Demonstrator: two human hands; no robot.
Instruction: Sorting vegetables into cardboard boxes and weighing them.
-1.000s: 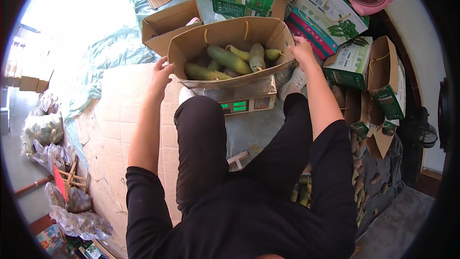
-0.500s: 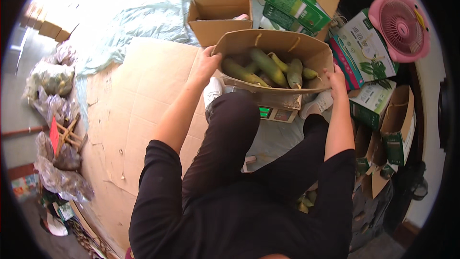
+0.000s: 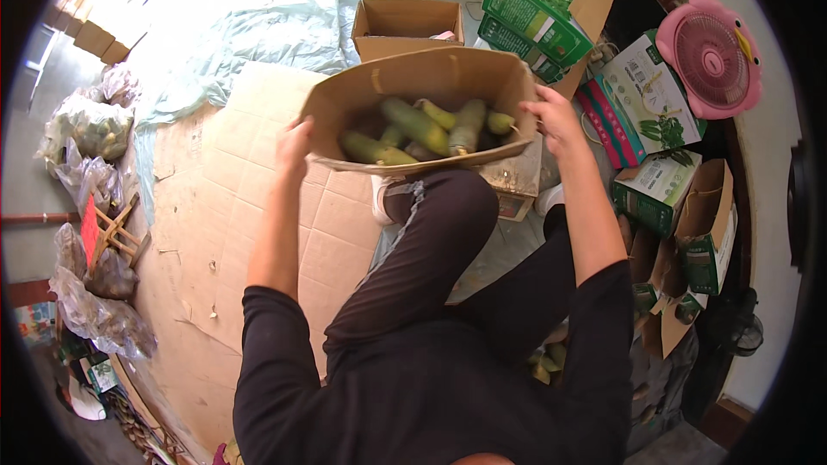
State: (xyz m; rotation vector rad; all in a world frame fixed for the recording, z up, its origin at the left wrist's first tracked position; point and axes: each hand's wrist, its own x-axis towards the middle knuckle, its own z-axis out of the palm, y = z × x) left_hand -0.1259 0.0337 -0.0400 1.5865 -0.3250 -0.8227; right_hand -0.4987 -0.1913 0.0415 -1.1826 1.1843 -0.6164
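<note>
A brown cardboard box (image 3: pixel 422 76) is held up in front of me, above my knees. Inside lie several long green vegetables (image 3: pixel 418 125) with paler ends, looking like green radishes. My left hand (image 3: pixel 295 142) is closed on the box's left end, and my right hand (image 3: pixel 556 120) grips its right end, thumb near the rim. Partly hidden below and right of the box is a weighing scale (image 3: pixel 517 176), standing between my feet. More of the vegetables (image 3: pixel 544 366) lie beside my right thigh.
A flat cardboard sheet (image 3: pixel 207 232) covers the floor at left. Plastic bags (image 3: pixel 99 310) and a small wooden stool (image 3: pixel 121 232) line its far-left side. Ahead stands another open box (image 3: pixel 405 17). Green-and-white cartons (image 3: pixel 659 181) and a pink fan (image 3: pixel 711 56) crowd the right.
Both hands have carried the box left, off from above the scale and over my left knee. My left knee has shifted a little to the right.
</note>
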